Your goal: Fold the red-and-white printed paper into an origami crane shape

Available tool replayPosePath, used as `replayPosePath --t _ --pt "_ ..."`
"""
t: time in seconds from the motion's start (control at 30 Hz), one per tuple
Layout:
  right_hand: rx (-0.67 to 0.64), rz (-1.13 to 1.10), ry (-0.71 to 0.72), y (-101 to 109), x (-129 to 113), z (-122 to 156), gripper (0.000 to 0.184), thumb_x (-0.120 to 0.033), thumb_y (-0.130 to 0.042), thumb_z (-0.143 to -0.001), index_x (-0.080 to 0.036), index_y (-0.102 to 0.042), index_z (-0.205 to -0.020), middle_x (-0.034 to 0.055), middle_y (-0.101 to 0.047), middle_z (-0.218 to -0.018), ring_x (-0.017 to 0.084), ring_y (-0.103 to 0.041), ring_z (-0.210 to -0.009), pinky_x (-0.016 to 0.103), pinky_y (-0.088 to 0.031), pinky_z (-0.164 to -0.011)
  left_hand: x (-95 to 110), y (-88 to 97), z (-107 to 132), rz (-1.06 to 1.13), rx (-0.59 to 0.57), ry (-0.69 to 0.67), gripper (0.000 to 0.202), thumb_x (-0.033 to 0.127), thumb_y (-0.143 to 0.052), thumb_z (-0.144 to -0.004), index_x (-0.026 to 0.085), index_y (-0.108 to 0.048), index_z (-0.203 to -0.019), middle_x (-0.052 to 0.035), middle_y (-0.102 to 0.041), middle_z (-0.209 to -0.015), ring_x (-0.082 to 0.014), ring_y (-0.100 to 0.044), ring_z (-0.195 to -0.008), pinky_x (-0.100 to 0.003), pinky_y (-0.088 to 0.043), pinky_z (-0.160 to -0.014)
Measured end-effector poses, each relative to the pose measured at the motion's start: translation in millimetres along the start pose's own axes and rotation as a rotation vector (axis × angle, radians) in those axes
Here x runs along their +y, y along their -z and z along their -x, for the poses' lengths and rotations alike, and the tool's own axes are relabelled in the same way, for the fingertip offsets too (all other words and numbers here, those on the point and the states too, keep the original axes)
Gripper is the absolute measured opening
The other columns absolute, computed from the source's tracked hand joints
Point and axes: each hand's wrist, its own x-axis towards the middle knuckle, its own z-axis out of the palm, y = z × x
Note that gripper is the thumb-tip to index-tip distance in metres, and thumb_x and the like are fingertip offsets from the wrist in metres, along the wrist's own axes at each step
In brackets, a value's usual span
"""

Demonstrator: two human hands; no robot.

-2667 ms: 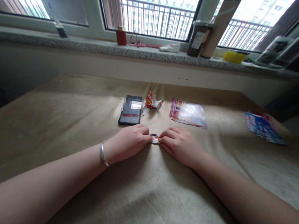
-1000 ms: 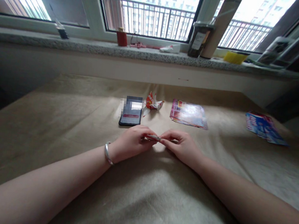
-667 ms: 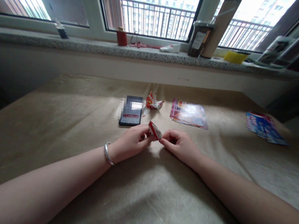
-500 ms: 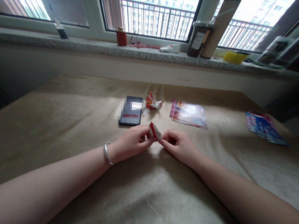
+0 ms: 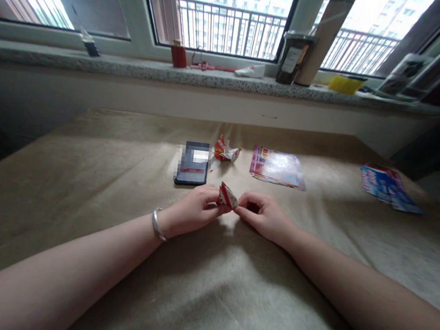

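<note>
Between my hands is a small piece of folded paper [image 5: 228, 195], red and white, with a pointed top. My left hand [image 5: 198, 205], a silver bangle at its wrist, pinches the paper's left side between thumb and fingers. The thumb and fingertips of my right hand [image 5: 264, 215] are pressed together at its lower right corner. Just beyond stands a folded paper crane [image 5: 226, 152] in orange, red and white. A phone [image 5: 193, 164] with a lit, partly blurred screen lies left of the crane.
Glossy printed sheets [image 5: 278, 167] lie stacked right of the crane. More blue printed sheets [image 5: 391, 189] are at the far right of the cloth-covered table [image 5: 111, 216]. Behind it, a stone window sill [image 5: 135, 69] bears a dark jar [image 5: 291, 59], a red container [image 5: 179, 56] and other items.
The folded paper has tilted slightly and sunk a little between my fingers. My left thumb has slid a bit to the right along it. Everything else stays put.
</note>
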Motion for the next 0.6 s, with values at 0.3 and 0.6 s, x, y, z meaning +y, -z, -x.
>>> replayPosePath --t 0.3,0.6 --pt "0.027 0.028 0.001 -3.3 1.2 0.4 0.01 -0.026 -0.057 -0.08 -0.016 -0.062 -0.081 -0.0018 -0.055 -0.063 0.01 -0.047 -0.057 0.021 -0.037 -0.054 -2.6 -3.3 0.5 -0.2 0.039 -0.06 0.017 0.023 -0.049 -0.089 0.015 -0.063 -0.087 -0.0056 -0.066 -0.082 -0.0157 -0.058 -0.075 -0.028 -0.045 -0.071" --pt "-0.122 -0.012 0.039 4.3 6.1 -2.6 0.014 -0.026 -0.053 -0.084 -0.016 -0.061 -0.079 0.0024 -0.061 -0.076 0.014 -0.053 -0.07 0.026 -0.042 -0.066 3.7 1.4 6.2 0.198 0.026 0.044 0.02 0.023 -0.042 -0.091 0.015 -0.056 -0.102 -0.0064 -0.062 -0.095 -0.0149 -0.059 -0.086 -0.029 -0.049 -0.079"
